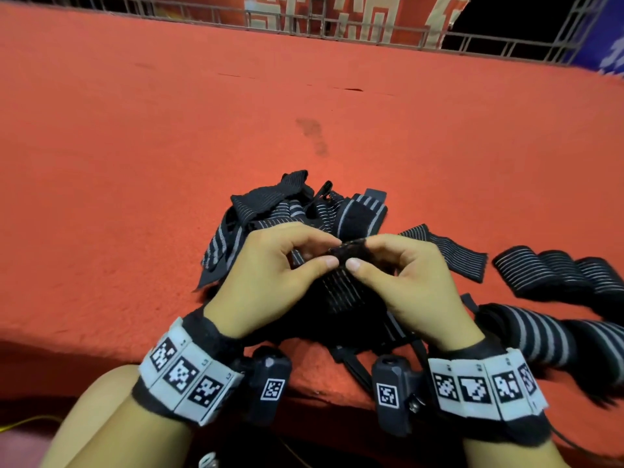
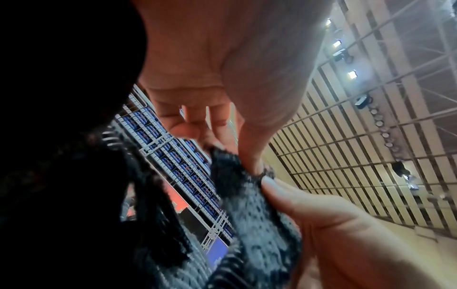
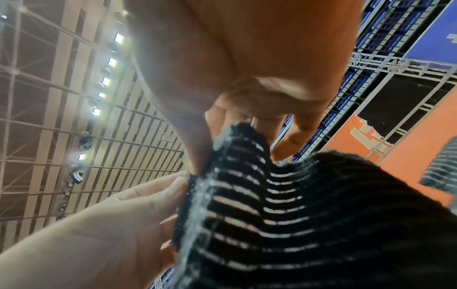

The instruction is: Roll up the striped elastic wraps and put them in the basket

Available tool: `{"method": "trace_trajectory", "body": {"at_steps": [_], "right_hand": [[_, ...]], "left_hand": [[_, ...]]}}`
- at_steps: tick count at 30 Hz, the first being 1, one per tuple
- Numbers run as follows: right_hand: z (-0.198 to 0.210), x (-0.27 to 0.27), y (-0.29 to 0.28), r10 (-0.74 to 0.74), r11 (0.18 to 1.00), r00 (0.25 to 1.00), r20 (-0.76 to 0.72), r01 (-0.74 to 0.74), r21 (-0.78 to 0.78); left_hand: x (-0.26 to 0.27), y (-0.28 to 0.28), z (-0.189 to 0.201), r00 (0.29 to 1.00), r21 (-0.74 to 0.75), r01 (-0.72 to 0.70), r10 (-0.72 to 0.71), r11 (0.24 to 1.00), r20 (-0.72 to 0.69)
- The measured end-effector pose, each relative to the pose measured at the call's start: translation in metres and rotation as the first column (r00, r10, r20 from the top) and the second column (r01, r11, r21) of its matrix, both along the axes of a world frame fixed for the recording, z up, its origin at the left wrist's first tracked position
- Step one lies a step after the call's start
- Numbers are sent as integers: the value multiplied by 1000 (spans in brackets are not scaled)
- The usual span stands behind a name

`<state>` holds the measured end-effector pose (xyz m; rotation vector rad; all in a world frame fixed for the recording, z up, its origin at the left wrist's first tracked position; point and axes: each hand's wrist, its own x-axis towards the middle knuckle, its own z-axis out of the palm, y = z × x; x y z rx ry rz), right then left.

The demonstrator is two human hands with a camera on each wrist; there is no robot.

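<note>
Held wrap [image 1: 341, 282]: end pinched by left hand [image 1: 270, 278] and right hand [image 1: 405, 282], near centre, roll seemingly just begun. Loose pile [image 1: 287, 214] just beyond stays unrolled; rolled wraps [image 1: 557, 275] lie right on red carpet [image 1: 135, 163]. Basket not visible.

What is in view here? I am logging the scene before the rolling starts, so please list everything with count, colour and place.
held wrap: one, black with grey stripes, end pinched between both hands
loose wrap pile: count unclear, black and grey, behind the hands
rolled wraps: about three, black with thin grey stripes, far right
wide-striped wraps: count unclear, near right edge
red carpet: one, under everything
metal railing: grey, along the top
basket: none visible
wrist bands: two, black with white marker tags
left hand: pinching the held wrap
right hand: pinching the held wrap
</note>
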<state>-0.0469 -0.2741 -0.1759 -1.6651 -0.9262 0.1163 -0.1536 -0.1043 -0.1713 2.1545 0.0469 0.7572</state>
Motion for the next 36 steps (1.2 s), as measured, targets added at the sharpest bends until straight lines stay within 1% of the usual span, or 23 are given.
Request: {"method": "trace_trajectory", "body": {"at_steps": [1, 2, 3, 4, 6, 7, 8, 9, 12, 15, 17, 20, 22, 24, 26, 28, 30, 34, 36], "right_hand": [[-3, 2, 0, -31, 999, 999, 15, 31, 12], [-5, 7, 0, -70, 997, 997, 20, 69, 32], [-7, 12, -2, -108, 993, 994, 14, 107, 53], [-7, 17, -4, -140, 987, 990, -5, 140, 73], [-6, 30, -13, -199, 973, 978, -56, 204, 110], [-5, 38, -19, -239, 962, 969, -66, 246, 123], [-4, 45, -26, -283, 948, 957, -66, 289, 134], [-3, 52, -33, -323, 933, 944, -61, 328, 145], [1, 68, -50, -432, 888, 901, -35, 432, 158], [6, 78, -65, -516, 847, 857, 18, 506, 164], [9, 81, -73, -550, 828, 833, 57, 536, 165], [12, 84, -83, -610, 788, 787, 96, 588, 182], [13, 84, -87, -646, 759, 754, 115, 621, 195], [12, 85, -90, -678, 731, 725, 119, 651, 203], [12, 85, -91, -703, 707, 702, 113, 675, 210], [12, 83, -89, -696, 713, 710, 107, 666, 218], [12, 77, -81, -657, 749, 744, 116, 630, 205], [7, 64, -56, -574, 818, 805, 149, 557, 146], [1, 60, -45, -536, 844, 832, 146, 520, 133]], "left_hand": [[0, 4, 0, 999, 14, -9, 9, 1000, -39], [0, 8, 0, 994, 46, -15, 20, 999, -109], [-1, 15, -1, 978, 112, -14, 37, 994, -205], [-2, 21, -2, 946, 202, 1, 64, 979, -319], [-4, 31, -5, 835, 348, 69, 136, 935, -533], [-6, 33, -7, 779, 387, 104, 166, 916, -604], [-7, 34, -9, 746, 405, 131, 179, 905, -641], [-7, 36, -10, 744, 412, 132, 185, 902, -642], [-8, 39, -10, 805, 405, 32, 217, 914, -553], [-5, 41, -11, 844, 303, -58, 209, 951, -494], [-7, 40, -7, 827, 231, -21, 147, 973, -543], [-11, 43, -4, 760, 210, 110, 54, 971, -648], [-13, 47, -6, 726, 187, 155, 17, 970, -687], [-14, 49, -8, 732, 173, 156, 4, 973, -682], [-15, 49, -9, 749, 130, 123, -6, 984, -663], [-14, 47, -10, 752, 63, 79, -18, 995, -659], [-12, 45, -12, 770, 70, 49, 7, 996, -637], [-3, 44, -19, 823, 279, -11, 168, 960, -543], [-1, 44, -21, 851, 297, -47, 194, 954, -488]]}}
